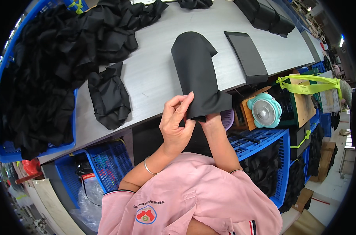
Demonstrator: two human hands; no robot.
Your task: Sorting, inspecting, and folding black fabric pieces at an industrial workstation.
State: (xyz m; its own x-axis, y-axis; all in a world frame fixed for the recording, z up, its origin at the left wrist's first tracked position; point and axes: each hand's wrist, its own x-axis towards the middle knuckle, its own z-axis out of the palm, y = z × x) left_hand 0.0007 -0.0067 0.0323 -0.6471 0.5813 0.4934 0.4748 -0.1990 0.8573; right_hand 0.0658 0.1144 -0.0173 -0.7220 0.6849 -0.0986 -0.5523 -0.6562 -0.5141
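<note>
A long black fabric piece with a rounded far end lies over the grey table's near edge, its near end hanging toward me. My left hand is at its lower left edge, fingers drawn together with the fingertips against the cloth. Under the near end of the same piece goes my right hand; its fingers are hidden by the fabric. Left of my hands, a crumpled black fabric piece rests on the table. To the right is a flat, folded black panel.
At the left, a blue basket overflows with black fabric. Stacked black pieces sit at the table's far right. Beside the table are a turquoise fan, a yellow-green strap and another blue basket holding black pieces.
</note>
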